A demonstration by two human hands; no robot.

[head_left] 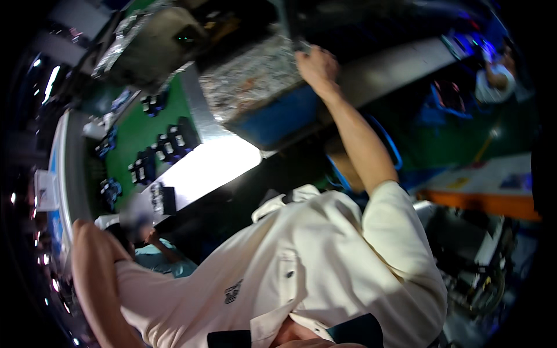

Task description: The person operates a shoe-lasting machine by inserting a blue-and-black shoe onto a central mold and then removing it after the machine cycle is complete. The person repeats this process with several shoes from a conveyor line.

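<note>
My right hand [316,66] reaches far out at the top of the view. Its fingers curl over the far rim of a blue crate [284,116] filled with crinkled silvery material. My right arm runs from the white short sleeve straight up to it. My left arm [93,278] is bent at the lower left, and its hand is out of the picture. My white collared shirt [301,267] fills the lower middle.
A green bench [136,133] at the left carries several small black parts [168,145] beside a bright white panel [214,165]. A person in a teal top [165,261] sits at the lower left; another person [493,78] is at the top right. An orange-edged table [487,200] stands at the right.
</note>
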